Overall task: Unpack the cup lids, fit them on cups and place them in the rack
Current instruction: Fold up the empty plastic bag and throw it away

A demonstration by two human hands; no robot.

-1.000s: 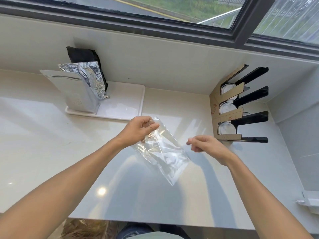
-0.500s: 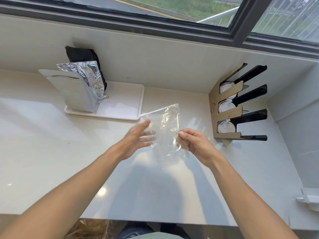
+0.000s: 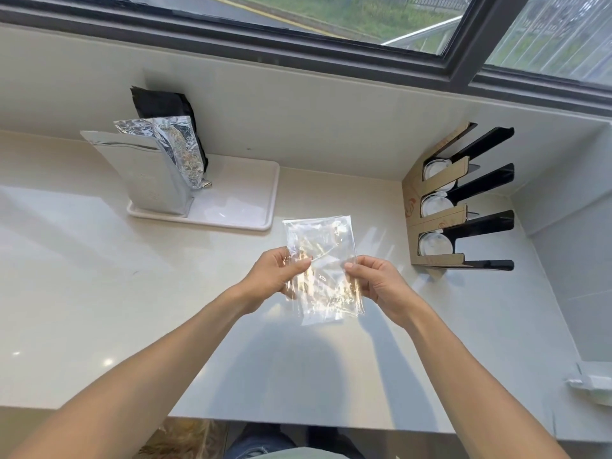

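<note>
Crinkled clear bag (image 3: 323, 270), empty-looking

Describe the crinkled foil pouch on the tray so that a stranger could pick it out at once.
Start at the white tray on the counter's far left, under the window. Three pouches stand at its left end: the crinkled foil pouch is the middle one, between the smooth matte silver pouch in front and the black pouch behind. Its wrinkled, mirror-bright skin sets it apart.

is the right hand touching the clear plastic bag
Touching. The head view shows the right hand pinching the right edge of the clear plastic bag between thumb and fingers, while the left hand pinches its left edge.
</note>
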